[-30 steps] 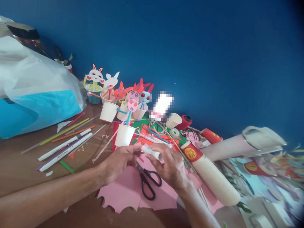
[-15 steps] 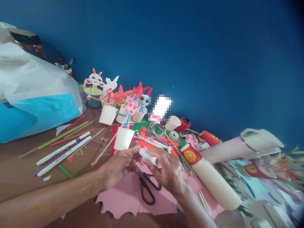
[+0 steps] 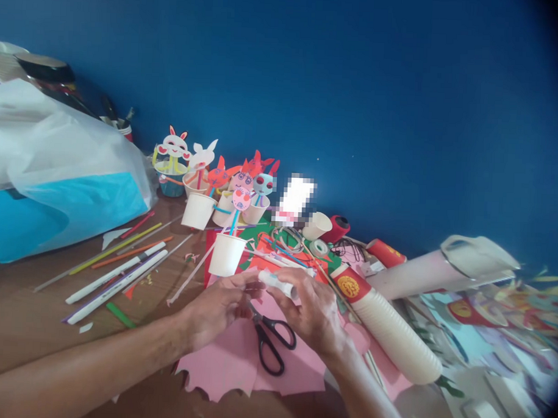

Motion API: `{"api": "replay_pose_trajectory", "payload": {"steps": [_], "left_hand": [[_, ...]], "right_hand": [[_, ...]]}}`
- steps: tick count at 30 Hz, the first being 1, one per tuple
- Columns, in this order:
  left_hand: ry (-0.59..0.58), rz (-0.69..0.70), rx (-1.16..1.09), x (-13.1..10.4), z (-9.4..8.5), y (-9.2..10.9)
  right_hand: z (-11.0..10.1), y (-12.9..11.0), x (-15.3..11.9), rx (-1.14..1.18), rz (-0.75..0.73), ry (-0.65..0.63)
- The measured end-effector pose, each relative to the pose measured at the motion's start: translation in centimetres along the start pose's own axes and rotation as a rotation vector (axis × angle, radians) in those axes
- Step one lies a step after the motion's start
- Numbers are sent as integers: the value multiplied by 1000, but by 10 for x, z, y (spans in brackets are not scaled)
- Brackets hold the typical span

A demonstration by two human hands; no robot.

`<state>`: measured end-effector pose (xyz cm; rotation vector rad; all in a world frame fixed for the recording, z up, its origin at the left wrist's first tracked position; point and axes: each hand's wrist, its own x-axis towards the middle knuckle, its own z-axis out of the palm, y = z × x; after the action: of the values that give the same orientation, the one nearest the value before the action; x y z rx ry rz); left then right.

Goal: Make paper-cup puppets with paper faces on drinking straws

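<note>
In the head view, my right hand (image 3: pixel 310 307) grips a short white tube that looks like a glue stick (image 3: pixel 279 285), its fingers wrapped round the barrel. The tube's left end comes close to the fingertips of my left hand (image 3: pixel 218 307). My left fingers are pinched together; what they hold, if anything, is hidden. Below the hands, black-handled scissors (image 3: pixel 272 343) lie on scalloped pink paper (image 3: pixel 228 366), their blades mostly covered by the left hand. Just beyond stands a white paper cup (image 3: pixel 227 256) with a pink paper face (image 3: pixel 241 198) on a blue straw.
Several cup figures with paper faces stand along the blue wall (image 3: pixel 378 103). Markers (image 3: pixel 121 283) and straws lie left, beside a large plastic bag (image 3: pixel 69 177). A long stack of paper cups (image 3: pixel 394 329) lies right, near a white jug (image 3: pixel 441 269).
My right hand has shifted slightly to the right with the white tube, away from my left fingers. The left hand stays nearly in place; the scissors have not moved.
</note>
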<state>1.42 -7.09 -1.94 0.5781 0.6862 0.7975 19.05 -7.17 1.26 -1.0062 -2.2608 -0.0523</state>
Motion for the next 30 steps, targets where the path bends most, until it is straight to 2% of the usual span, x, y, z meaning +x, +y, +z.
{"api": "replay_pose_trajectory", "payload": {"steps": [6, 14, 22, 30], "left_hand": [[8, -27, -95, 2, -4, 1], [38, -53, -130, 1, -1, 4], [-57, -14, -78, 0, 3, 3], [5, -1, -12, 2, 1, -3]], "right_hand": [[0, 1, 1, 14, -8, -5], [3, 0, -2, 45, -16, -35], [4, -1, -1, 82, -19, -10], [0, -1, 1, 38, 6, 16]]}}
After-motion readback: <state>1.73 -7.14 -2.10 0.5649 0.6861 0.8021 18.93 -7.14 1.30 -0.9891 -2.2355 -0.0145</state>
